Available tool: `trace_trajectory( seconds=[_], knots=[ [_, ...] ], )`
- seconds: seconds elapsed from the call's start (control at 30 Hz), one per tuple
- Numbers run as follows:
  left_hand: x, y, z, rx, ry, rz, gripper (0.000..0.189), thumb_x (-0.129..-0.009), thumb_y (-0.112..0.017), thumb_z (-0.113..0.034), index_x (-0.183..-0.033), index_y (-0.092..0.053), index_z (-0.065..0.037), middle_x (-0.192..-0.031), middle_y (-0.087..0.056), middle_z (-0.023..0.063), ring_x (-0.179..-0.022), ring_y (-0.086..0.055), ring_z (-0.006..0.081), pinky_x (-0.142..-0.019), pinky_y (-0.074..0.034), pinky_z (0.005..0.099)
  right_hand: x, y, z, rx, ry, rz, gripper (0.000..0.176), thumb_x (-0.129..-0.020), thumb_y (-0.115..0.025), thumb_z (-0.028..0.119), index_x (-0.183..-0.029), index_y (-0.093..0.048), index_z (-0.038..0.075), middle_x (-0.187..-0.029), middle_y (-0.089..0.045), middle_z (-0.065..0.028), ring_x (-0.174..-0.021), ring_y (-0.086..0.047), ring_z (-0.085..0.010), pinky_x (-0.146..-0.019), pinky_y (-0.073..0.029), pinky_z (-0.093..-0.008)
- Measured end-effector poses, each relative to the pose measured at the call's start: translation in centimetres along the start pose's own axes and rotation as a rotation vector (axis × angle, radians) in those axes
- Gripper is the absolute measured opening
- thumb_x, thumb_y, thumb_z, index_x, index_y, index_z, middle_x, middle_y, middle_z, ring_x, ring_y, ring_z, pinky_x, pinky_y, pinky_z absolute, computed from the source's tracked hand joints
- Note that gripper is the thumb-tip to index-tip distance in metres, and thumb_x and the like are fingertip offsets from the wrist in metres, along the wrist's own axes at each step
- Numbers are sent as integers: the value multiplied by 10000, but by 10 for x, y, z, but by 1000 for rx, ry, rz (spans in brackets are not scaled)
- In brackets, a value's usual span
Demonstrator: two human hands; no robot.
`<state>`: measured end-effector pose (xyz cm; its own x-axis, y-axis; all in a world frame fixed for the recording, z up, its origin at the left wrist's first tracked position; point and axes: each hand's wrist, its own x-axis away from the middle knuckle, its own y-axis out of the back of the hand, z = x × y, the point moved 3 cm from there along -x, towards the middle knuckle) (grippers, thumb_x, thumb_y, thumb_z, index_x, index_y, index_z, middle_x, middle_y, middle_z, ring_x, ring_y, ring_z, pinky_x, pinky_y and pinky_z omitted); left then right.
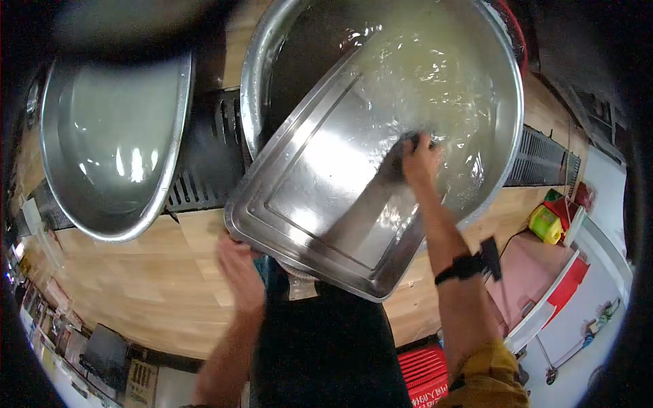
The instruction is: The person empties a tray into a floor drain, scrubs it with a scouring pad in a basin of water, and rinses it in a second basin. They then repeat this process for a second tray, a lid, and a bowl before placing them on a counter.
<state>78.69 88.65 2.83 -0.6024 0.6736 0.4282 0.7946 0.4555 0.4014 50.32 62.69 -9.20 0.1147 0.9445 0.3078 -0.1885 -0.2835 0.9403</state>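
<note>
A rectangular metal tray [320,156] tilts over the rim of a large round basin [505,88], its far end dipping into cloudy, rippling water. At the tray's near left corner is my left hand [241,272], closed on the edge with some fingers hidden under it. My right hand [423,162] presses a dark scrubbing pad [410,141] against the tray's wet face close to the waterline. Its fingers are wrapped round the pad, and its exact kind is too blurred to make out. A black band [469,267] circles my right forearm.
To the left stands a second metal basin [115,221] of cloudy water. Dark slotted drain grates [197,187] run across the wood-look floor [149,272]. At the right are a yellow bottle [544,224] and a white-edged shelf [544,313]. A red crate [423,374] sits at the bottom.
</note>
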Motion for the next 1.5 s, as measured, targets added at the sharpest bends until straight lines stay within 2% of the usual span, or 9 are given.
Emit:
trace_trajectory(
  seconds=[0.1,0.17,0.23,0.4,0.7,0.97,1.27,1.43,1.5],
  knots=[
    [-85,14,-29,-389,-421,80,333,-947,-333,-140,-1207,-493,-6,-1041,-572,143,-829,-586,235,-897,-381,350,68,7,41,-256,437,100,426,-791,-590,177,-1186,-465,76,-1149,-478,-202,-1084,-417,-380,-947,-331,-464],
    [-103,4,-46,-299,-327,279,310,-943,-373,-161,-1152,-537,-2,-1010,-586,156,-808,-582,234,-856,-403,339,117,30,101,-604,530,218,537,-746,-576,78,-1244,-382,26,-1196,-428,-227,-1114,-401,-397,-961,-330,-461],
    [-109,-9,-31,-230,272,285,292,-929,-456,-225,-990,-591,27,-889,-606,171,-755,-561,227,-750,-426,331,157,33,146,-825,483,390,613,-780,-572,154,-1314,-306,11,-1207,-417,-242,-1111,-393,-416,-986,-311,-463],
    [-80,-22,-26,-209,-105,87,327,-924,-488,-247,-824,-561,55,-728,-535,191,-640,-501,278,-605,-402,362,188,17,180,-305,728,135,454,-676,-635,130,-1094,-475,50,-1073,-465,-200,-995,-444,-391,-854,-363,-485],
    [-65,-31,-31,-242,-141,104,259,-909,-512,-173,-766,-524,43,-672,-485,172,-565,-478,309,-535,-394,379,-27,-21,182,97,350,-111,288,-817,-474,133,-1096,-516,76,-1054,-507,-191,-995,-513,-374,-823,-412,-489],
    [-63,-32,-25,-223,-8,157,199,-897,-522,-156,-836,-575,25,-789,-559,193,-692,-578,367,-573,-451,386,-125,-46,182,323,515,-488,314,-768,-541,103,-1080,-534,65,-1024,-564,-189,-1011,-512,-375,-869,-395,-481],
    [-16,-81,-3,-269,-109,220,229,-884,-534,-167,-735,-515,6,-675,-539,202,-559,-511,409,-555,-415,432,116,-10,143,-247,439,-30,258,-708,-490,34,-951,-511,-51,-974,-502,-233,-969,-450,-395,-881,-341,-494],
    [-9,-81,23,-49,201,174,352,-926,-461,-294,-758,-527,9,-705,-542,220,-666,-534,358,-681,-400,452,226,35,117,-248,472,416,302,-734,-500,101,-991,-481,-57,-946,-475,-241,-943,-432,-401,-871,-322,-501],
    [-18,-81,26,-104,-16,326,405,-929,-428,-349,-790,-538,15,-720,-540,214,-729,-537,333,-700,-393,443,257,53,107,-254,391,512,318,-737,-517,126,-1000,-486,-49,-956,-476,-229,-953,-432,-387,-871,-322,-491]
  ],
)
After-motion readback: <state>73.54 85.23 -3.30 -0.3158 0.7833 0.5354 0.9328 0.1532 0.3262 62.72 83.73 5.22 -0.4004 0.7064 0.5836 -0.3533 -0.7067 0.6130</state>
